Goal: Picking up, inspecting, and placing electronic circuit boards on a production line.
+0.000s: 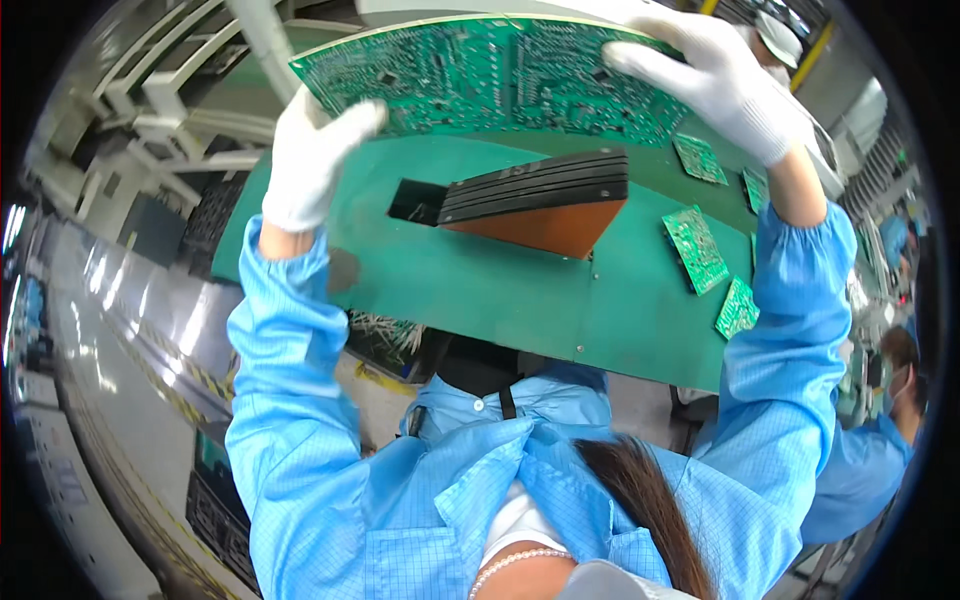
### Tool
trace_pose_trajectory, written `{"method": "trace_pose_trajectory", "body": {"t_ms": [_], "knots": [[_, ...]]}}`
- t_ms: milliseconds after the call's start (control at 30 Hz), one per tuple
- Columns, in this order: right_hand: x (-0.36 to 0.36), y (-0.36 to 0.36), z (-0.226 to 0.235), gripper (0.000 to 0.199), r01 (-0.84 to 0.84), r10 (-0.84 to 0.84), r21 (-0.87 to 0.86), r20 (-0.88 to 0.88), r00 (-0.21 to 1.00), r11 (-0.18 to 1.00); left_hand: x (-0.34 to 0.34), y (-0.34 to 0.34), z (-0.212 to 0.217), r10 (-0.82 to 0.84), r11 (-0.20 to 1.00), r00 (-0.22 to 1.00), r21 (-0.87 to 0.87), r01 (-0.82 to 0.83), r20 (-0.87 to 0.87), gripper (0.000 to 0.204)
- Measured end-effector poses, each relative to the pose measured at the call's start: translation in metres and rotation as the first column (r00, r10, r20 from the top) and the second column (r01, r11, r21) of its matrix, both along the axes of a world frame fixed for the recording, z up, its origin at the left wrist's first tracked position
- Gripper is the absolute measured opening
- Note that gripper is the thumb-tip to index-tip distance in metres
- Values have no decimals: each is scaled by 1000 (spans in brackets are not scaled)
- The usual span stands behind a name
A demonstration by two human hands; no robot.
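a board [490, 75] is between left hand [305, 165] and right hand [725, 85], wedge [545, 205] on table [450, 285].

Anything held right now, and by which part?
A large circuit board: left hand at its left end, right hand near its upper right corner.

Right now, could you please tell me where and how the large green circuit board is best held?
The large green circuit board is probably best held by its two short ends, one hand from each side; the left hand and right hand are at opposite ends. It is wide and thin, with small parts across the visible face, so gripping the edges should balance it and spare them.
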State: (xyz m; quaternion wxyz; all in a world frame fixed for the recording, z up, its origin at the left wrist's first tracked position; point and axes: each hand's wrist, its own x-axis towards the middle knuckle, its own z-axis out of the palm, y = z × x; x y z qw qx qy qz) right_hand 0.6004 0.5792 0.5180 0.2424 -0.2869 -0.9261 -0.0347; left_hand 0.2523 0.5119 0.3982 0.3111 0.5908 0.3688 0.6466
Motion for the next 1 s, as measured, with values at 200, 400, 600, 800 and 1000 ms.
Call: {"method": "trace_pose_trajectory", "body": {"t_ms": [200,400,600,800,1000], "knots": [[17,58,-20,36,270,-270,86,-9,963,959,48,96,-13,149,986,987,66,-152,52,31],[31,174,-105,54,451,-450,21,139,882,892,50,173,-73,279,960,932,-64,-272,232,38],[90,302,-209,70,604,-643,-474,99,759,641,25,228,-143,235,753,702,-583,306,673,36],[90,346,-284,60,140,-860,-916,-287,422,375,106,318,-181,20,865,633,-331,377,773,35],[108,341,-269,68,822,-826,-481,295,480,305,142,339,-177,35,573,620,-524,630,784,64]]}}
